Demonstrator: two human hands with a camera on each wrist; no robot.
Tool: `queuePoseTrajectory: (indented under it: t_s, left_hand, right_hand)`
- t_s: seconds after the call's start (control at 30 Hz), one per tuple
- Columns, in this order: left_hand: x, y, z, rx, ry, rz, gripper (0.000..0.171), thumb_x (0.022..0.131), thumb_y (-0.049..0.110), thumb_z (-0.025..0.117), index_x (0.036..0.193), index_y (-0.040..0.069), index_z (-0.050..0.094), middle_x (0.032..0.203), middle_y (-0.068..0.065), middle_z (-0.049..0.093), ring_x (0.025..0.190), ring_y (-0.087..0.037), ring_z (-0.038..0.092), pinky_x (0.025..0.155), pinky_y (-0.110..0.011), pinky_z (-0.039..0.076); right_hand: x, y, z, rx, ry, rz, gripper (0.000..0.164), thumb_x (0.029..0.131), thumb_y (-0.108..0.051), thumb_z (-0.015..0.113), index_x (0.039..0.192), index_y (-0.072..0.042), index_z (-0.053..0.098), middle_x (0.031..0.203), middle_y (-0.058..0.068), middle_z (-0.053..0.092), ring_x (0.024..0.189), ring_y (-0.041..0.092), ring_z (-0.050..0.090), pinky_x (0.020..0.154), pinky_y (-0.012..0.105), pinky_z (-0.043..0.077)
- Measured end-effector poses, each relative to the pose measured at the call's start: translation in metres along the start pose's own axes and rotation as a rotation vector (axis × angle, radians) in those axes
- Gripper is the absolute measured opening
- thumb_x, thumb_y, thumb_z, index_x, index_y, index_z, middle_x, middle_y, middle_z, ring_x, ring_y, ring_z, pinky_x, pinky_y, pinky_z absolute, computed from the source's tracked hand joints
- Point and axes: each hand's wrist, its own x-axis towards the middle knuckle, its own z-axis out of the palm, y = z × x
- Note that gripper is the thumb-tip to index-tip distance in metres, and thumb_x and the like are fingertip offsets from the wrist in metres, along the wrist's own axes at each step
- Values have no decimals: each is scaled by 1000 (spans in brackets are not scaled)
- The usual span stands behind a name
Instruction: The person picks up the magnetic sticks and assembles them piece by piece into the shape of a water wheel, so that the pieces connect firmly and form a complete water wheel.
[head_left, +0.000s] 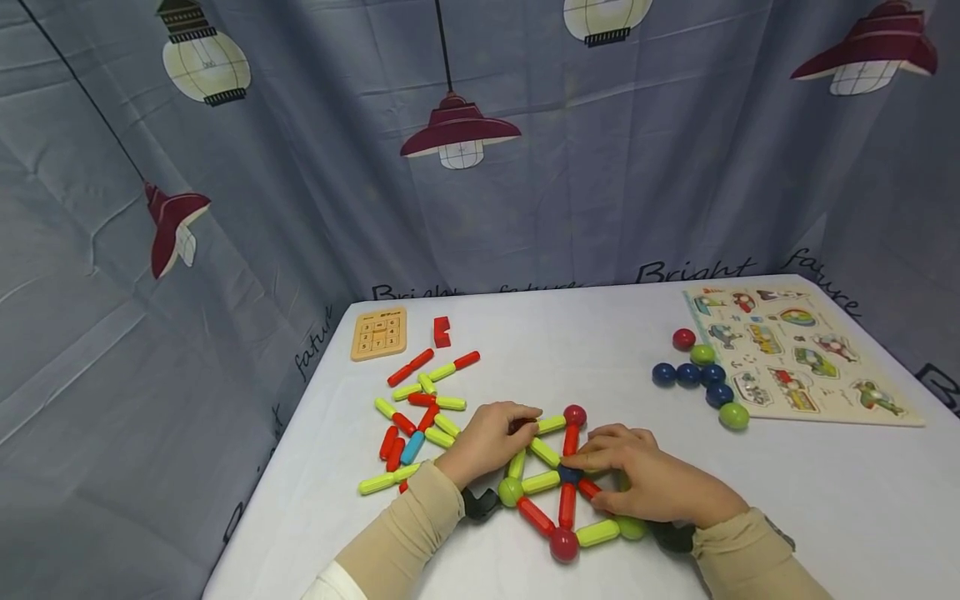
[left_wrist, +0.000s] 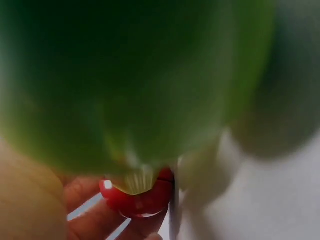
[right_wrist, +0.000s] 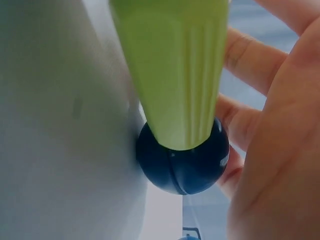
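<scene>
A flat frame of plastic rods and balls lies on the table, with a dark blue ball (head_left: 570, 474) at its middle. My left hand (head_left: 491, 437) grips a red ball (left_wrist: 142, 197) at the frame's upper left corner, mostly covered in the head view. My right hand (head_left: 648, 479) lies over the frame's right side, index finger at the blue ball and thumb by a red rod (head_left: 589, 489). The right wrist view shows a green rod (right_wrist: 175, 75) joined to the blue ball, with fingers behind it. Other corners include a green ball (head_left: 511, 492) and a red ball (head_left: 564, 544).
Loose red, green and blue rods (head_left: 412, 448) lie left of the frame. A wooden number puzzle (head_left: 378, 333) and a red block (head_left: 442, 332) sit at the back left. At right are several loose balls (head_left: 688, 375) beside a picture puzzle board (head_left: 817, 354).
</scene>
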Motion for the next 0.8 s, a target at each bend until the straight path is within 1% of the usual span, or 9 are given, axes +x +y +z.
queuePoseTrajectory:
  t_s: [0.1,0.27,0.37,0.43,0.53,0.6,0.67,0.73,0.8]
  left_hand:
    - [0,0,0,6,0,-23,38,102,31,66,138,19,67,120,6,70,95,-5,60,85,-21,53]
    - [-2,1,-1,52,44,-68,38,100,32,69,135,17,68,105,5,68,85,-7,57,74,-18,51]
    - [-3,2,-4,83,79,-89,39,99,32,71,133,15,68,98,5,66,81,-8,55,69,-18,50]
    - [-4,3,-5,97,96,-92,39,98,32,71,133,14,68,93,5,64,79,-8,54,67,-19,49]
    - [-6,2,-7,95,94,-100,41,98,34,71,133,14,68,92,6,63,78,-8,55,67,-19,49]
    - [-7,0,-10,127,108,-105,38,100,33,67,132,14,68,93,5,64,77,-8,56,65,-19,50]
    - [-8,-3,-16,255,166,-116,32,101,31,65,128,15,71,97,2,67,81,-11,59,67,-23,52]
    - [-9,-9,-23,447,224,-161,27,99,27,64,121,14,73,102,-3,68,88,-19,61,71,-31,54]
    - [-9,-15,-29,618,249,-216,23,95,22,67,115,12,74,106,-9,68,95,-27,61,74,-40,55]
  right_hand:
    - [-4,2,-5,-5,15,28,61,80,-41,86,137,-46,63,142,-2,59,139,32,42,108,69,27]
    - [-15,13,-21,-55,69,132,99,64,-54,93,151,-34,51,155,10,44,142,43,37,105,80,25]
    - [-18,21,-27,-94,95,176,107,60,-56,94,152,-29,48,158,15,37,141,47,36,103,82,27]
    - [-17,26,-29,-101,118,177,99,63,-51,94,148,-28,51,156,17,39,138,47,39,101,80,33]
    - [-16,30,-31,-59,147,176,77,70,-36,93,137,-30,56,148,13,44,133,44,42,99,75,40]
    - [-16,32,-30,-30,143,177,63,74,-26,90,129,-32,59,139,9,49,128,39,45,97,71,44]
    - [-14,33,-30,-3,132,170,51,76,-19,86,120,-32,63,130,4,53,123,34,48,97,68,46]
    - [-12,34,-30,14,116,156,44,78,-14,83,114,-32,66,121,0,56,117,29,50,97,63,48]
    - [-10,35,-29,23,108,149,38,78,-12,81,109,-32,69,113,-2,56,111,25,51,97,57,49]
